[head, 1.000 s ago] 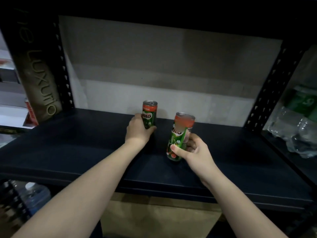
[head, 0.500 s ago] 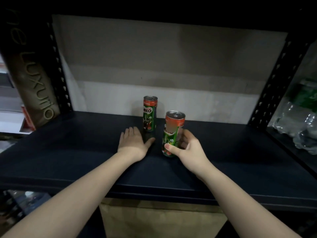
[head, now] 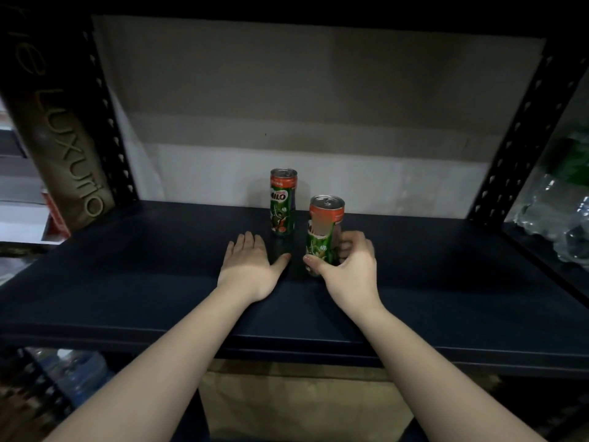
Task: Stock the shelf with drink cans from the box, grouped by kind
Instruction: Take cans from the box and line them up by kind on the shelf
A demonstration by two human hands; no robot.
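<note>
Since a second ago your left hand (head: 248, 266) has let go of the rear Milo can (head: 283, 202) and now lies flat on the shelf board (head: 127, 266), fingers straight, holding nothing; your right hand (head: 347, 266) has brought the second Milo can (head: 324, 234) down from a tilt to near upright, just in front and to the right of the first.

The shelf is dark and deep, with only these two cans on it, so start the row tidy. Your right thumb and fingers are curled round the lower half of the can; I cannot tell whether its base is fully down. Settle it flat before you loosen the grip, then slide it back level with the first, close beside it, label forward. A brown box (head: 287, 403) shows below the shelf edge.

Beyond the left upright, the tall carton (head: 63, 161) reads "Luxurio". The rear can shows "MILO" on green under an orange band; the small print there is too fine to read. The held can's label is blurred.
</note>
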